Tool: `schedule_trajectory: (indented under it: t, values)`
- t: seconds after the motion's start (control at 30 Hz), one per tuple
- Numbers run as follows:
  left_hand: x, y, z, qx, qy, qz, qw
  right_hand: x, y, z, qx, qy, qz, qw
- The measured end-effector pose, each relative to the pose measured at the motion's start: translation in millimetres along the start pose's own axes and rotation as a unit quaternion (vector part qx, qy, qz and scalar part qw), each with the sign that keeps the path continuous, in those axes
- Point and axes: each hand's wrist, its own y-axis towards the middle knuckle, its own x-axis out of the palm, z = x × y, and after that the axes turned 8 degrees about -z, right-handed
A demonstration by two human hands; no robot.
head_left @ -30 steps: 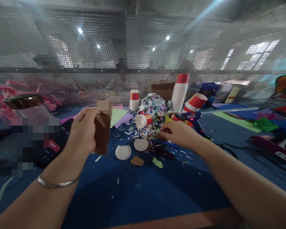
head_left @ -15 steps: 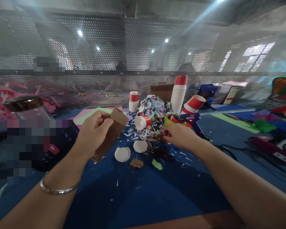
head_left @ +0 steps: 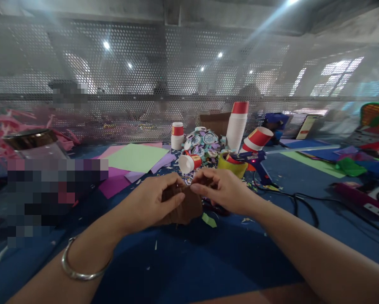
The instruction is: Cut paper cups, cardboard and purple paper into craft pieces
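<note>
My left hand (head_left: 154,200) grips a piece of brown cardboard (head_left: 189,209), thumb lying across its face, above the blue table (head_left: 189,261). At the cardboard's upper right edge, my right hand (head_left: 224,190) has its fingertips pinched close to the left fingers. Whatever those right fingers hold is hidden. Just beyond my hands a red and white paper cup (head_left: 190,163) lies on its side among paper scraps. A green scrap (head_left: 209,220) is on the table below the cardboard.
A glue gun (head_left: 257,162) rests at a yellow tape roll (head_left: 234,166), its black cable (head_left: 306,202) running right. Stacked cups (head_left: 236,126) stand at the back. Coloured paper sheets (head_left: 135,157) lie left, near a clear jar (head_left: 34,143). A purple power strip (head_left: 357,200) is at right.
My left hand has brought the cardboard right and down to the middle. My right hand has come left from beside the tape roll to the cardboard's edge. The cardboard and hands now cover the white discs.
</note>
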Motion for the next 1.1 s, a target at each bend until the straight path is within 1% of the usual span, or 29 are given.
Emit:
schedule_trajectory:
  t: [0.07,0.17,0.23,0.3,0.37,0.4,0.43,0.5,0.57,0.63,0.9,1.0,1.1]
  values:
    - [1.6,-0.2,1.3,0.011,0.008,-0.012,1.000,2.5,-0.7,-2.2,0.011,0.020,-0.028,0.999]
    - [1.8,-1.1,2.8,0.004,0.014,-0.015,1.000,2.1,-1.2,-4.1,0.031,0.051,-0.052,0.997]
    - [0.3,-1.1,2.2,-0.010,0.018,0.001,1.000,-1.8,-1.0,-3.0,0.034,0.061,-0.055,0.996]
    - [-2.6,0.1,-0.6,-0.024,0.020,0.043,0.999,-8.7,-0.5,0.7,0.032,0.046,-0.055,0.997]
    - [-6.0,2.2,-4.9,-0.036,0.018,0.099,0.994,-16.9,-0.2,6.2,0.040,-0.014,-0.061,0.997]
    - [-7.6,3.2,-7.2,-0.041,0.017,0.123,0.991,-20.6,-0.3,9.1,0.046,-0.072,-0.069,0.994]
    - [-9.0,4.1,-9.3,-0.047,0.014,0.141,0.989,-23.7,-0.4,11.7,0.059,-0.129,-0.088,0.986]
    - [-10.5,5.1,-12.9,-0.063,0.003,0.154,0.986,-26.9,-1.2,15.5,0.084,-0.198,-0.137,0.967]
    - [-10.4,5.4,-15.2,-0.076,-0.019,0.148,0.986,-26.7,-2.4,16.9,0.099,-0.215,-0.173,0.956]
    - [-9.4,5.7,-16.7,-0.085,-0.042,0.138,0.986,-24.8,-3.6,16.7,0.105,-0.218,-0.184,0.953]
    - [-8.9,6.9,-18.3,-0.099,-0.160,0.125,0.974,-22.5,-7.2,19.4,0.108,-0.233,-0.179,0.950]
    - [-8.9,6.5,-16.7,-0.099,-0.226,0.113,0.962,-22.1,-7.6,21.4,0.106,-0.239,-0.169,0.950]
    - [-8.2,6.8,-14.8,-0.103,-0.296,0.097,0.945,-22.4,-7.6,22.7,0.104,-0.249,-0.158,0.950]
